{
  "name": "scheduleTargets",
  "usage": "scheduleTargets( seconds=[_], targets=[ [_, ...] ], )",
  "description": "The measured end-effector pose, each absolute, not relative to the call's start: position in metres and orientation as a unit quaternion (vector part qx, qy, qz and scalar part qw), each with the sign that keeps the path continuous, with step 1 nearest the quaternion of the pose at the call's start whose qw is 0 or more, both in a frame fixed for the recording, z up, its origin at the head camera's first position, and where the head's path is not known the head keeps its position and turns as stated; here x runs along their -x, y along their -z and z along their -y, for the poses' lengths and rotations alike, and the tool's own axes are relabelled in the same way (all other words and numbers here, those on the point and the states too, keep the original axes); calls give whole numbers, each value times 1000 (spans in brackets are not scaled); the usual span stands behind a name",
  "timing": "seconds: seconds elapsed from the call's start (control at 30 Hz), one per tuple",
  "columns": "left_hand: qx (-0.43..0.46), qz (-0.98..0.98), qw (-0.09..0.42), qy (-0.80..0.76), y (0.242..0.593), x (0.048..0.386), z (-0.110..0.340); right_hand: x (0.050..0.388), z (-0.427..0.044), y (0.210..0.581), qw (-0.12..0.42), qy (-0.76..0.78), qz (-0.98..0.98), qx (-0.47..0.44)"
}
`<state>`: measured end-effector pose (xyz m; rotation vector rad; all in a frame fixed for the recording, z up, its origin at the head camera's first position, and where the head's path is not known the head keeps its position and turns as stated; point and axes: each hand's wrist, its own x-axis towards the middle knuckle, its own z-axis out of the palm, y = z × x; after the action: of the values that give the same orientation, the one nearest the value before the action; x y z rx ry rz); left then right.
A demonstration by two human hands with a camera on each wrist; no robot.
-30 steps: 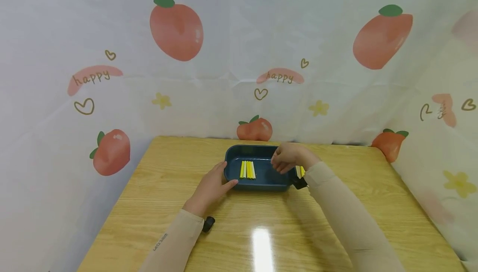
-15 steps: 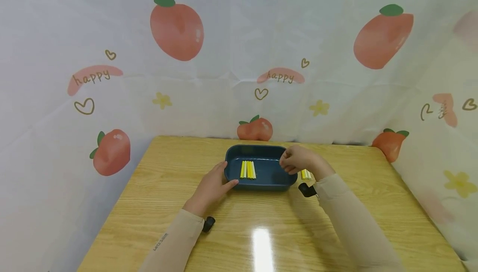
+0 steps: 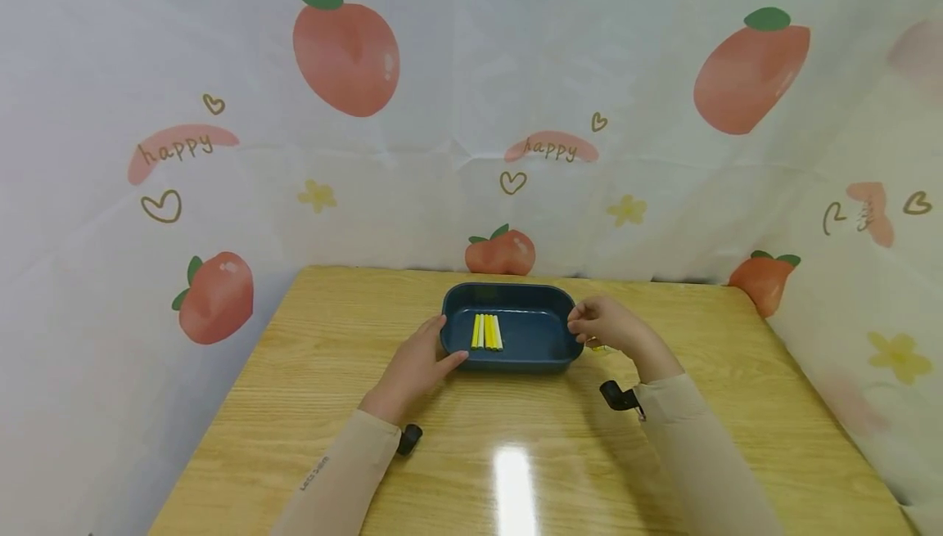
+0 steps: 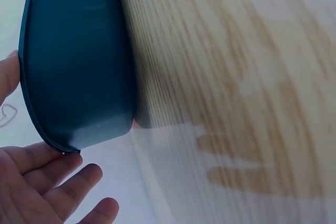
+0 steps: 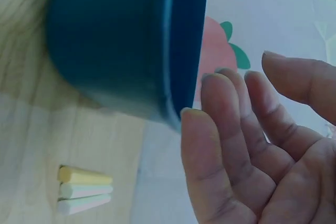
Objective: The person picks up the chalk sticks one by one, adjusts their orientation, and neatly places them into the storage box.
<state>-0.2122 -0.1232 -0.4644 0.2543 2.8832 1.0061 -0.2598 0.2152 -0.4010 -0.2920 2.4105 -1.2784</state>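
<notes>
A dark blue rectangular dish (image 3: pixel 526 365) with rounded corners stands on the table. Yellow and white chalk sticks (image 3: pixel 486 332) lie side by side in its left part. My left hand (image 3: pixel 414 364) rests against the dish's left end, its fingers spread and touching the rim, as the left wrist view also shows. My right hand (image 3: pixel 611 326) is by the right end, with loosely bent fingers and thumb apart, holding nothing in the right wrist view. Beneath it, on the table right of the dish, lie one yellow and two white chalk sticks (image 5: pixel 85 190), mostly hidden in the head view.
The wooden table (image 3: pixel 309 315) reaches back to a white cloth backdrop (image 3: pixel 435 110) printed with fruit, hearts and flowers. A bright light reflection lies on the tabletop in front of the dish. Black camera mounts sit at both wrists.
My right hand has moved right, from above the inside of the dish to its right end, and its fingers have loosened. The left hand and the chalk in the dish stay put.
</notes>
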Motion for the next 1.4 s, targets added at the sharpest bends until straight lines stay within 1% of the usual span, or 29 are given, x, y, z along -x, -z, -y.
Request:
scheduleTargets(
  seconds=[0.13,0.43,0.63,0.93,1.17,1.4],
  targets=[
    [-84,-941,42,-325,465,212,124,255,-222,406,173,466,-862,99],
    [-89,-939,41,-330,464,212,124,256,-239,425,95,444,-889,62],
    [-89,-939,38,-331,464,213,124,263,-250,436,69,435,-897,40],
    [-91,-938,41,-331,465,211,124,279,-261,454,63,442,-895,-4],
    [-93,-940,41,-325,464,211,125,292,-264,464,87,461,-882,-44],
    [-92,-939,38,-328,467,211,125,296,-267,472,106,456,-879,-85]
  ],
)
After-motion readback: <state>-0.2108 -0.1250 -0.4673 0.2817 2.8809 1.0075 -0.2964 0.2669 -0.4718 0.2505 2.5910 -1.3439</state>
